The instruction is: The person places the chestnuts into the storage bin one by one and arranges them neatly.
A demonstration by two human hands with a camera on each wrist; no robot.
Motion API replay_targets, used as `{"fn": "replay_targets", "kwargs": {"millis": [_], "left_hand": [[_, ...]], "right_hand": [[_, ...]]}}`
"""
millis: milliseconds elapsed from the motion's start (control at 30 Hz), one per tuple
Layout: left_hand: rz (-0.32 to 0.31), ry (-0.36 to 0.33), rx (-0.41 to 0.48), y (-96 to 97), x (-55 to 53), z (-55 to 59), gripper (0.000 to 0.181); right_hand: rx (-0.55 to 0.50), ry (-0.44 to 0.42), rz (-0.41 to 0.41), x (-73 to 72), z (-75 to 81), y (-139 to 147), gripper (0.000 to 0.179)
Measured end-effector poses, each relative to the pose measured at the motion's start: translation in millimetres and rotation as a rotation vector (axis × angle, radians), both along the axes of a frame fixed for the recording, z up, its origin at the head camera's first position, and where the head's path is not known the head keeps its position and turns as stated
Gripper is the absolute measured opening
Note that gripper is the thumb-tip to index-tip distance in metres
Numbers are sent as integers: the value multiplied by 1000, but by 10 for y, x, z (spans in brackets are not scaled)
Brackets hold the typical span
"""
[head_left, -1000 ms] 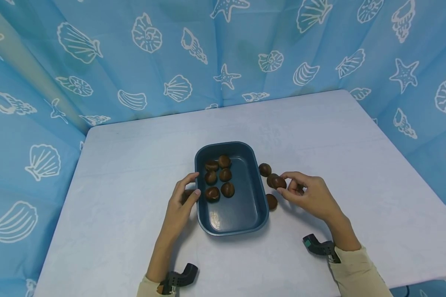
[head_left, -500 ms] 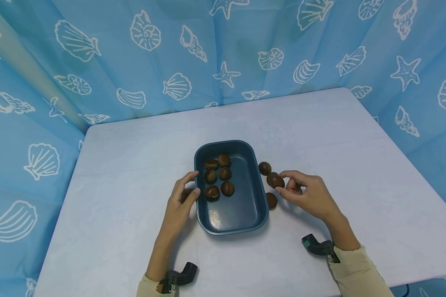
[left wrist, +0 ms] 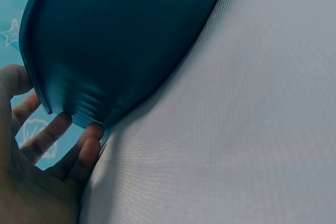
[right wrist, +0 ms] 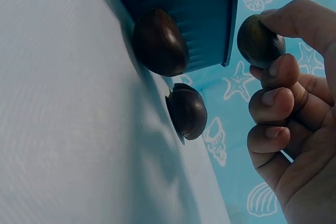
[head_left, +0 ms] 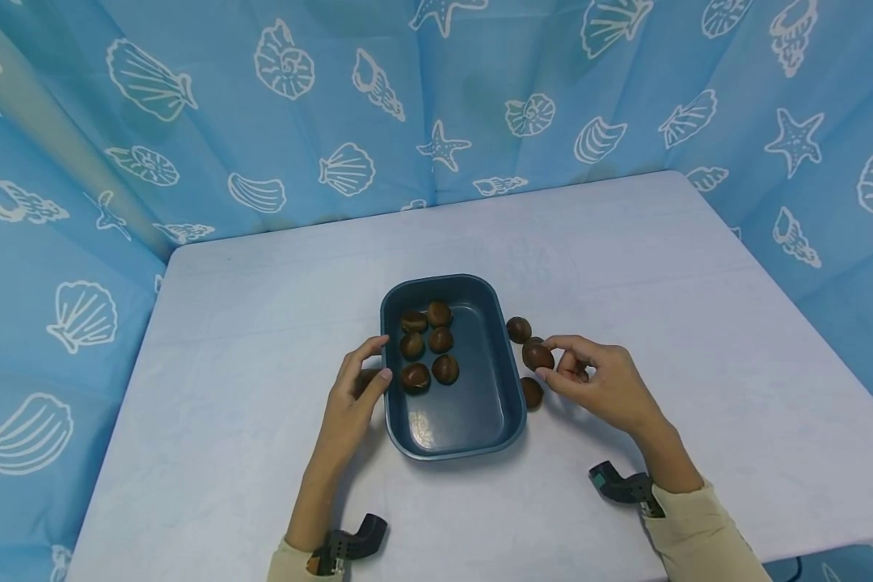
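In the head view a dark blue rectangular tray [head_left: 473, 420] holds several brown chestnuts [head_left: 445, 369] in rows toward its left side. My left hand [head_left: 356, 392] holds the tray's left rim, thumb and index tips at the edge; in the left wrist view other fingers [left wrist: 58, 125] touch the outer wall. My right hand [head_left: 604, 380] pinches a chestnut [right wrist: 257, 40] between thumb and index finger, just right of the tray, its other fingers curled in. Below it on the table are loose chestnuts [head_left: 519, 330], one mostly hidden by the held chestnut in the head view.
A white cloth covers the table [head_left: 262, 323]. Close to the tray's right wall lies another loose chestnut [head_left: 531, 394]. Blue curtains [head_left: 378, 105] with white seashell prints hang behind and at both sides. Each wrist wears a black camera mount [head_left: 360, 537].
My right hand has shifted slightly left with the chestnut, which now covers more of the loose one behind it. My left hand stays at the tray's rim.
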State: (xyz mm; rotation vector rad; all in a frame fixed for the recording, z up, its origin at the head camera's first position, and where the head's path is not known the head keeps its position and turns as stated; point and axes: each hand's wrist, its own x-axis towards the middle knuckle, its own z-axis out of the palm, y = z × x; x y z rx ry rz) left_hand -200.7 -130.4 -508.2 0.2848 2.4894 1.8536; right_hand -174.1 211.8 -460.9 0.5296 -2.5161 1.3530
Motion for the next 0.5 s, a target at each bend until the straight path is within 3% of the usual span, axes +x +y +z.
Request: {"fn": "replay_targets", "kwargs": {"millis": [233,500], "left_hand": [[2,15,-9,-5,1,3,42],[-1,17,-9,-7,-8,-4,44]], "right_hand": [[-13,36,26,23,78,-62,31],[-8,2,11,-30,-148,-3,36]]}}
